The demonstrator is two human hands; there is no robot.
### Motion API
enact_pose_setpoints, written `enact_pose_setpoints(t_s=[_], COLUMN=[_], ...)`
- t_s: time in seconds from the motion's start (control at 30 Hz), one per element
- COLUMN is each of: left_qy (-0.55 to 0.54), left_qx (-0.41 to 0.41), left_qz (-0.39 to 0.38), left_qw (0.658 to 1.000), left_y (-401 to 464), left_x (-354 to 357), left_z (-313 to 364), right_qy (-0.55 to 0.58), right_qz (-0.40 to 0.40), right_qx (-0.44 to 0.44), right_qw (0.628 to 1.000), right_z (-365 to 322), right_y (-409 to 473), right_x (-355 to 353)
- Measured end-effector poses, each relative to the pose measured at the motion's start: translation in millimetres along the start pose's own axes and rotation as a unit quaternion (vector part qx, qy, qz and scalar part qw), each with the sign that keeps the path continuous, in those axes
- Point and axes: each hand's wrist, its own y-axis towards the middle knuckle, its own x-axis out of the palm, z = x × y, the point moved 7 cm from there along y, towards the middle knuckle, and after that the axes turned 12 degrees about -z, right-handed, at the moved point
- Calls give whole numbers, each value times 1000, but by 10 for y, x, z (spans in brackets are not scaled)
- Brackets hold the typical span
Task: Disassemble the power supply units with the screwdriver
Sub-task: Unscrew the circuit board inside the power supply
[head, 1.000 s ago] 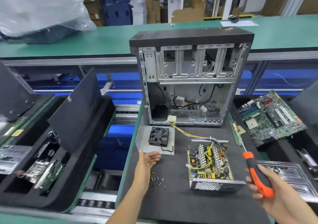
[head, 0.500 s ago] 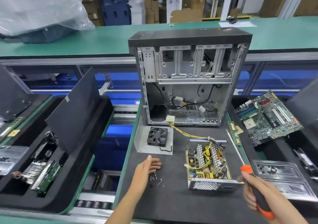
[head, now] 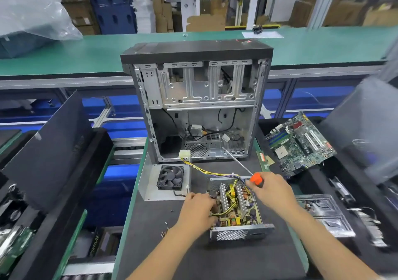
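Observation:
An opened power supply unit (head: pixel 235 206) lies on the dark mat, its circuit board, heat sinks and yellow wires exposed. My left hand (head: pixel 197 209) holds its left side, fingers curled against the casing. My right hand (head: pixel 272 190) grips the orange-handled screwdriver (head: pixel 256 178) above the unit's far right corner; the metal shaft points up and away toward the computer case. The unit's cover plate with a black fan (head: pixel 170 177) lies to the left. Yellow cables run from the unit to a white connector (head: pixel 184 154).
An empty computer case (head: pixel 198 99) stands upright behind the unit. Loose screws (head: pixel 166 226) lie on the mat (head: pixel 215 258) to my left. A motherboard (head: pixel 299 144) rests on the right bin; a dark panel (head: pixel 49 148) leans on the left one. A metal tray (head: pixel 323 213) lies at right.
My left hand moved right from the loose screws onto the unit's left side. My right hand swung the screwdriver up and inward over the unit, shaft now pointing away.

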Motion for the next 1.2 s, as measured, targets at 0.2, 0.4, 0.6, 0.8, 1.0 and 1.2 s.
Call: enact_pose_setpoints(t_s=[0.2, 0.4, 0.6, 0.8, 1.0, 1.2], left_qy=[-358, -800, -556, -190, -16, -39], left_qx=[20, -11, -108, 35, 101, 89], left_qz=[90, 146, 182, 130, 197, 191], left_qw=[929, 581, 803, 973, 975, 977], left_y=[-58, -16, -145, -179, -319, -386], left_x=[-228, -294, -244, -232, -115, -109], left_z=[-216, -445, -467, 11, 221, 126], right_qy=[-38, 1, -69, -88, -76, -66], right_qz=[-83, -56, -66, -67, -72, -58], right_qx=[9, 24, 36, 30, 29, 17], right_qw=[996, 998, 995, 993, 994, 996], right_z=[-8, -5, -22, -28, 7, 39], right_y=[232, 252, 222, 289, 292, 254], right_x=[353, 478, 662, 669, 627, 543])
